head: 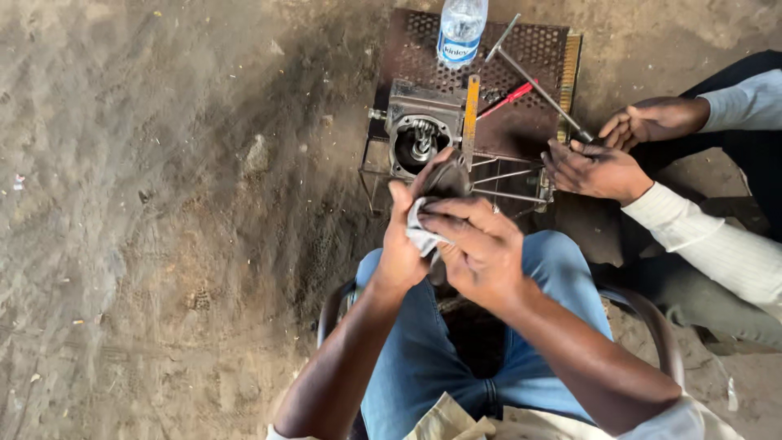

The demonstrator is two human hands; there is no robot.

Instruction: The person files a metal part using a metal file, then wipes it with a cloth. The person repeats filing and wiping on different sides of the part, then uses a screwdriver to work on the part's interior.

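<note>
Held part: a dark, rounded metal part (444,175) is in the air above the person's knees, just in front of the metal stand. Its lower end is hidden in the hands, its upper end points away from the person toward the engine housing, so its long axis seems to run from the lap toward the stand; the exact shape I cannot tell.
Cloth: a small grey-white rag (422,235) is pressed against the lower side of the part, between both hands.
Left hand: the left hand (401,244) is closed around the part and the rag from the left, thumb up.
Right hand: the right hand (476,244) grips the rag from the right, with the fingers curled over it.
Housing: a grey cast metal engine housing (419,130) with a round opening and a shaft inside stands on the stand, near the part.
Stand: a rusty perforated metal stand (529,122) with wire bars is on the dirt ground.
Tools: a yellow flat metal ruler (471,118), a red-handled screwdriver (509,98) and a long steel T-handle wrench (533,81) lie on it.
Bottle: a clear plastic water bottle (462,28) stands at the far edge.
Other person: two hands in white sleeves (599,167) rest at the stand's right side, touching the wrench tip.
</note>
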